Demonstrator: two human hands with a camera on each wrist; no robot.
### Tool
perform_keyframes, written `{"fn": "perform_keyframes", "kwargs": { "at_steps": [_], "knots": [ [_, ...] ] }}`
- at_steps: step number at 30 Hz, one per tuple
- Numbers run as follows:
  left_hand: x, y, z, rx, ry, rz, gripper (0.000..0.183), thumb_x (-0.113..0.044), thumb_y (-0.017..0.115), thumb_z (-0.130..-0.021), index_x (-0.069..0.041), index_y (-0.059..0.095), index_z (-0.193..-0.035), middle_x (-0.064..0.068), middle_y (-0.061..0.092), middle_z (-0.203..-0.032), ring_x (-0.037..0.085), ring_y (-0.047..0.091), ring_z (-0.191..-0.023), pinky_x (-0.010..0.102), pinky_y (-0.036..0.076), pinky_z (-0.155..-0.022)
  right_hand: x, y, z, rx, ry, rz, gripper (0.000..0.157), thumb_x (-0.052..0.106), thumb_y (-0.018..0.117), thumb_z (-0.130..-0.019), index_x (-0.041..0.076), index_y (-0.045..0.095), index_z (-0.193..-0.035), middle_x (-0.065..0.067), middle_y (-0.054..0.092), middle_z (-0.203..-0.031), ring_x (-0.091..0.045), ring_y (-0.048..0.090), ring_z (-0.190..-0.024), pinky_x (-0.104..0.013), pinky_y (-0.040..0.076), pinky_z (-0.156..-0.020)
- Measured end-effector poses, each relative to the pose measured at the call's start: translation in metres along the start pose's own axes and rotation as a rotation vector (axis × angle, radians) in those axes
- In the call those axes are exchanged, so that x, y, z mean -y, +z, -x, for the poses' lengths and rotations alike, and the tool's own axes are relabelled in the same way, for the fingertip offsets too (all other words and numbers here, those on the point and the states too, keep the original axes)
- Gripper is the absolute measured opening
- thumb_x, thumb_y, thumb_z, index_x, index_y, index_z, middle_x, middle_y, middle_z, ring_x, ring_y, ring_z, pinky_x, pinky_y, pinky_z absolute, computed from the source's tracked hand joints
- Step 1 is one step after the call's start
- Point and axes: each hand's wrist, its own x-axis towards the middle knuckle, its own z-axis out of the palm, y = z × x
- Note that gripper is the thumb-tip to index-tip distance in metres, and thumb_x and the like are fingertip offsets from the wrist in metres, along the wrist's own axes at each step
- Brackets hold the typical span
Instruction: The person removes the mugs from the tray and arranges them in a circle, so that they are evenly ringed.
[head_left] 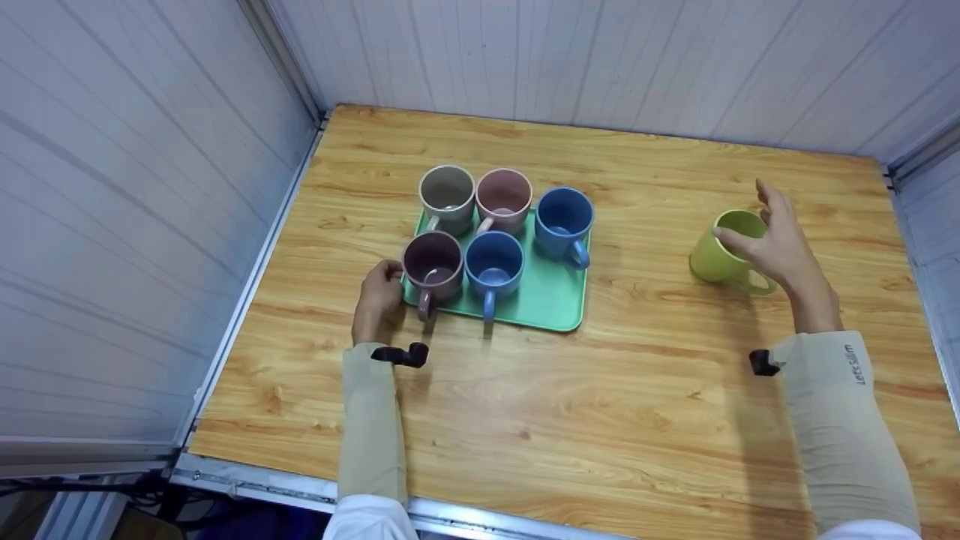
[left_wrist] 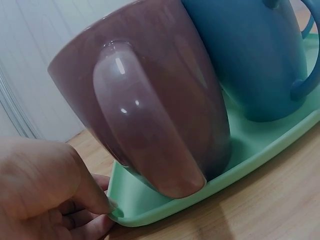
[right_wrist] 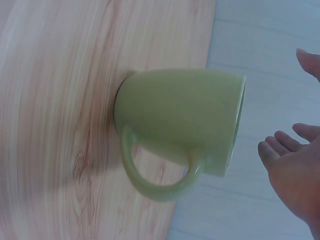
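Just above the yellow-green mug [head_left: 712,259], the right hand [head_left: 784,244] spreads wide; the left hand [head_left: 379,294] pinches the green tray [head_left: 555,296].

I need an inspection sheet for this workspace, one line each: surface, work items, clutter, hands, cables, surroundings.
Surface: wood-grain table.
Work items: green tray bearing five upright mugs: grey mug, pink mug, purple-brown mug, front blue mug, rear blue mug; yellow-green mug upright on the table, off the tray.
Clutter: nothing seen on the table.
Hands: left hand pinches the tray's near-left corner; right hand is by the yellow-green mug's rim, apart from it in the right wrist view.
Cables: none seen on the table.
Surroundings: pale panel walls at left, back and right.
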Motion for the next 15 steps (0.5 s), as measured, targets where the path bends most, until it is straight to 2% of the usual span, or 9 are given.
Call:
{"fn": "perform_keyframes", "kwargs": {
  "at_steps": [3, 6, 11, 15],
  "knots": [
    [0.000, 0.001, 0.000, -0.006, 0.003, -0.001, 0.030, -0.003, 0.039, -0.096, -0.001, 0.053, -0.122, 0.011, 0.053, -0.114, 0.021, 0.048, -0.105, 0.028, 0.042, -0.089, 0.005, 0.008, -0.002, -0.043, -0.042, -0.047, 0.097, 0.032, 0.069, -0.086, 0.015, 0.002, -0.154, -0.014, 0.003, -0.159, -0.032, 0.004, -0.147, -0.045, 0.009, -0.119],
    [0.000, 0.001, 0.001, -0.013, 0.005, -0.014, 0.030, -0.004, 0.039, -0.096, -0.001, 0.053, -0.122, 0.011, 0.052, -0.114, 0.021, 0.048, -0.105, 0.029, 0.041, -0.090, 0.010, 0.017, -0.003, -0.071, -0.075, -0.087, 0.095, 0.030, 0.070, -0.086, 0.013, 0.007, -0.154, -0.013, 0.009, -0.159, -0.026, 0.009, -0.147, -0.040, 0.011, -0.120],
    [0.001, 0.002, 0.000, -0.018, 0.000, 0.019, 0.029, -0.003, 0.039, -0.096, -0.001, 0.053, -0.121, 0.010, 0.052, -0.112, 0.021, 0.048, -0.104, 0.028, 0.042, -0.089, 0.018, 0.032, -0.005, -0.084, -0.110, -0.133, 0.092, 0.029, 0.070, -0.086, 0.013, 0.010, -0.154, -0.011, 0.014, -0.158, -0.025, 0.015, -0.146, -0.041, 0.015, -0.119],
    [0.001, 0.002, -0.001, -0.014, -0.005, 0.029, 0.030, -0.002, 0.038, -0.095, -0.002, 0.053, -0.121, 0.010, 0.052, -0.112, 0.021, 0.048, -0.104, 0.028, 0.042, -0.088, 0.026, 0.045, -0.005, -0.088, -0.147, -0.185, 0.091, 0.022, 0.072, -0.085, 0.008, 0.013, -0.152, -0.014, 0.017, -0.157, -0.028, 0.019, -0.144, -0.041, 0.018, -0.118]
  ]
}}
